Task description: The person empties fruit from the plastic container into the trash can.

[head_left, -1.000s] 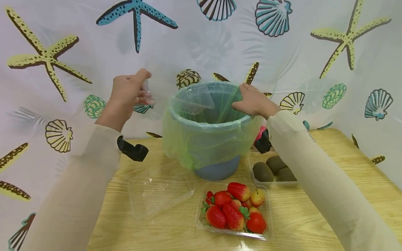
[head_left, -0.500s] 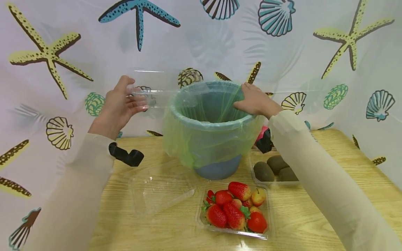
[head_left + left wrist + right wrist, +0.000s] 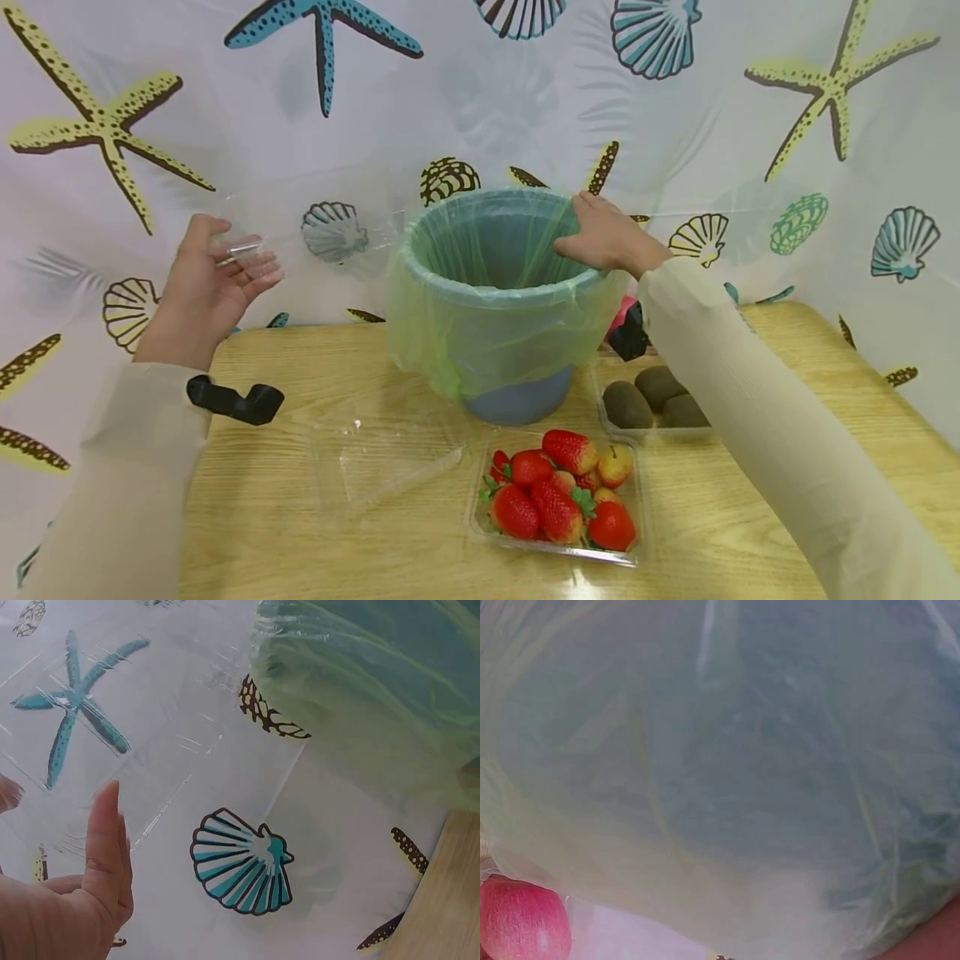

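On the left, in the head view, my left hand [image 3: 213, 287] holds a clear plastic container [image 3: 172, 742] between thumb and fingers. It is so see-through that mostly its shiny edges show, reaching toward the bin's left side. My right hand [image 3: 607, 237] grips the right rim of a round blue bin [image 3: 517, 404], thumb on the inner side. A thin yellow-green bag [image 3: 495, 346] lines the bin and hangs over its rim. In the right wrist view that bag fills most of the picture, with a bit of the hand at the lower right corner.
A clear tray of strawberries and small yellow fruits [image 3: 555, 508] stands before the bin. Left of it lies another clear plastic tray [image 3: 390, 467]. Kiwis [image 3: 630, 406] in a tray sit at the right, partly behind my sleeve. A red apple [image 3: 525, 919] is behind them.
My left hand has moved left and somewhat down with the clear container, drawing it from over the bin's opening. The right hand has stayed on the rim.
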### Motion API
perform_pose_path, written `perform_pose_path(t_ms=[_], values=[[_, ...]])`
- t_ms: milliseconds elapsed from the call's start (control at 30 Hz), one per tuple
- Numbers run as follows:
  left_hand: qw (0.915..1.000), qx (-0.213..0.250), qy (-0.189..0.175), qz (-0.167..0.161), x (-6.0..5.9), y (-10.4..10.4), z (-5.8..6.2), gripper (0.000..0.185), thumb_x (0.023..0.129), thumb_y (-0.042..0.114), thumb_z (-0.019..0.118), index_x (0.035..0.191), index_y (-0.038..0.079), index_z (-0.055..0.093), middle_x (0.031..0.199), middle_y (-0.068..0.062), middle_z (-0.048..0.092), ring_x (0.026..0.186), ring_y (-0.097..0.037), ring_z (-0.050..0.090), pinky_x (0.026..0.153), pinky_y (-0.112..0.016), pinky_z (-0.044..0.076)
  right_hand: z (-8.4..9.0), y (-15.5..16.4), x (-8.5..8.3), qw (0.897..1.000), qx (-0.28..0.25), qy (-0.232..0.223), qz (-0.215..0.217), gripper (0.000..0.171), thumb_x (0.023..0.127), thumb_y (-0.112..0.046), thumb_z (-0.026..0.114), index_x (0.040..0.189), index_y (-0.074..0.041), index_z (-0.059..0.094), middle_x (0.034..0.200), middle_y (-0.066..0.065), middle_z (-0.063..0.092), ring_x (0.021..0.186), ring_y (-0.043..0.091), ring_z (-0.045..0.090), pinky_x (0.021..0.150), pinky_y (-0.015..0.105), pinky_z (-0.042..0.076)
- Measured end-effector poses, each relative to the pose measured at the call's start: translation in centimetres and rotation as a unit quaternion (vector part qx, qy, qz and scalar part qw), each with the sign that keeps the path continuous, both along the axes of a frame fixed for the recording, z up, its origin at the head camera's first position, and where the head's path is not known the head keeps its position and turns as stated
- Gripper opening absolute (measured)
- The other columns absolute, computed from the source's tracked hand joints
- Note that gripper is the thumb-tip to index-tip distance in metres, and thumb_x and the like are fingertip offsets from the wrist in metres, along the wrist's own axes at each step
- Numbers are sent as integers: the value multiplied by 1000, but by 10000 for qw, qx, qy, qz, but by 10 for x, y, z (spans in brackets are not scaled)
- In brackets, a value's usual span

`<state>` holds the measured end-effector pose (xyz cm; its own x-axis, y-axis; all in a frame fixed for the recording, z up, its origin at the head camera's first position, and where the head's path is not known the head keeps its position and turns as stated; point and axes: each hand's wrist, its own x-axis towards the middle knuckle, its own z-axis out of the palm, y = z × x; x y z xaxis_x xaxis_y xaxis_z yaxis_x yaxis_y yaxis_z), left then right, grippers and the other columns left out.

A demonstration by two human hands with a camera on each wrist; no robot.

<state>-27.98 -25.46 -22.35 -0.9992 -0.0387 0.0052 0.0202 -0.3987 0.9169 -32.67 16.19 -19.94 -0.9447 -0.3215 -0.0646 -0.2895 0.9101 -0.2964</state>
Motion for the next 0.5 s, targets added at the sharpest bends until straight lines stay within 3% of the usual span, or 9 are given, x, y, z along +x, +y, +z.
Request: perform_pose_path(t_ms=[100, 167, 300, 500], values=[[10000, -16, -56, 81, 2, -12, -9, 53, 97, 31, 48, 143, 21, 23, 119, -8, 41, 102, -19, 55, 77, -25, 56, 1, -1, 0, 10000, 21, -10, 1, 76, 98, -34, 37, 151, 4, -1, 159, 21, -5, 148, 35, -4, 120, 47, 3], [9998, 0, -140, 147, 3, -18, -17, 45, 97, 30, 50, 136, 22, 30, 112, -7, 47, 94, -18, 60, 75, -27, 57, 1, -1, 0, 10000, 44, -10, -6, 76, 98, -34, 37, 151, 4, -1, 159, 21, -5, 148, 36, -4, 120, 48, 3], [9992, 206, -314, 102, 5, -30, -33, 28, 96, 26, 53, 119, 17, 40, 99, -8, 52, 85, -18, 64, 72, -28, 57, 0, -1, 0, 10000, 17, -12, -5, 75, 98, -33, 37, 151, 4, -2, 159, 21, -5, 148, 35, -4, 120, 48, 3], [9988, 35, -476, -68, 4, -35, -65, 23, 95, 26, 55, 111, 12, 47, 100, -5, 49, 82, -16, 62, 71, -27, 57, 0, 0, 0, 10000, -17, 22, 7, 76, 98, -33, 38, 151, 5, -1, 159, 21, -4, 148, 35, -3, 120, 47, 4]])
